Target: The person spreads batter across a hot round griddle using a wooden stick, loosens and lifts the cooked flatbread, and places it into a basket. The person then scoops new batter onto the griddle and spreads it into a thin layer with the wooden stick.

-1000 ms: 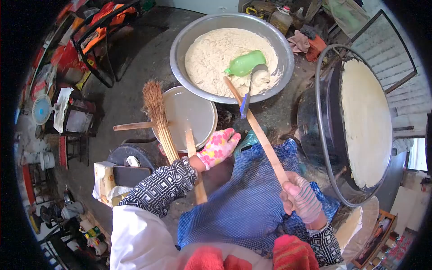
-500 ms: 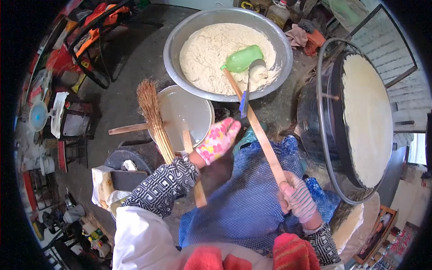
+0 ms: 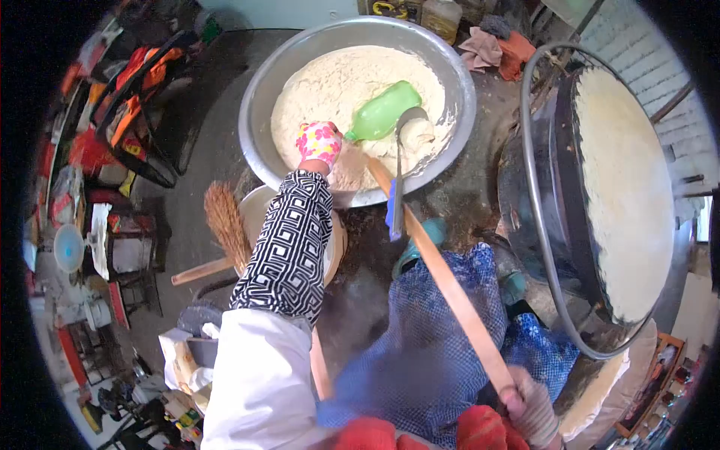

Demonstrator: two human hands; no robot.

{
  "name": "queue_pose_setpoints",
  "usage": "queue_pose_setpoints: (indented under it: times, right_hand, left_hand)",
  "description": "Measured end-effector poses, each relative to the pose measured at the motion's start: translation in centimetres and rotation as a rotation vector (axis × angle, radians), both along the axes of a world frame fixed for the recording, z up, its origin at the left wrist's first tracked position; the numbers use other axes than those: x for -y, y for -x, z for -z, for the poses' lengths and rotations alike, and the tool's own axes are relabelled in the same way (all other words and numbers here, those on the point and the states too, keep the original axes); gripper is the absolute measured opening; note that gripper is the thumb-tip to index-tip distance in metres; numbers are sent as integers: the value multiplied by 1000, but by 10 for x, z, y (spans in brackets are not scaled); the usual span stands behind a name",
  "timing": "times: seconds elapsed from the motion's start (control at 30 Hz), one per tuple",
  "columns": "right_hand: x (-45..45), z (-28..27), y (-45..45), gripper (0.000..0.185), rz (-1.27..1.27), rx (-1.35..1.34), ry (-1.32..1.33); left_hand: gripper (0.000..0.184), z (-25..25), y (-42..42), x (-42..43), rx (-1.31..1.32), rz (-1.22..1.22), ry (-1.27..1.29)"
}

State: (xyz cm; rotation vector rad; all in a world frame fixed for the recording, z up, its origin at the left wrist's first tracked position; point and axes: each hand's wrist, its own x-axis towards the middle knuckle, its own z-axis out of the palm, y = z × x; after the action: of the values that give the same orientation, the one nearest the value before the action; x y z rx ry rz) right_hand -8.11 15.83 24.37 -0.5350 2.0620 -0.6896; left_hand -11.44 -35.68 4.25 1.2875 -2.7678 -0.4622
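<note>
My left hand (image 3: 319, 142), in a pink and yellow flowered glove, reaches into the wide metal basin (image 3: 257, 112). Its fingers look curled into the pale, sticky dough (image 3: 337, 79), and their tips are hidden. My right hand (image 3: 531, 411), in a striped glove, is closed around the near end of a long flat wooden stick (image 3: 457, 300). The stick's far end rests at the basin's near edge. A green scoop (image 3: 386, 111) that looks like a cut bottle lies on the dough. Beside it is a ladle-like tool (image 3: 399, 169) with a blue handle part.
At the right, a round griddle (image 3: 626, 202) carries a thin pale sheet, with a metal hoop (image 3: 534, 187) around it. Behind my left sleeve, a pale bucket (image 3: 335, 244) is partly hidden. A straw brush (image 3: 225, 221) stands beside it. Blue patterned cloth (image 3: 427, 337) covers my lap.
My left hand has moved forward from above the bucket into the dough. My right hand, still around the stick, has shifted nearer my body and right. The camera view has shifted.
</note>
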Motion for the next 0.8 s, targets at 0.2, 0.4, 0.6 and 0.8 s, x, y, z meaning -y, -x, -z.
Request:
queue_pose_setpoints:
  times: [0.2, 0.4, 0.6, 0.8]
  right_hand:
    - [-29, 25, -25, 29, 645, 678, 170]
    - [-19, 22, -18, 37, 790, 758, 61]
    - [4, 28, -5, 46, 899, 821, -40]
    - [0, 39, -22, 42, 836, 758, 25]
  left_hand:
    - [26, 62, 38, 19, 256, 152, 227]
    - [33, 51, 45, -2, 335, 246, 394]
    - [37, 32, 55, -3, 405, 311, 375]
    - [44, -84, 114, 9, 414, 361, 358]
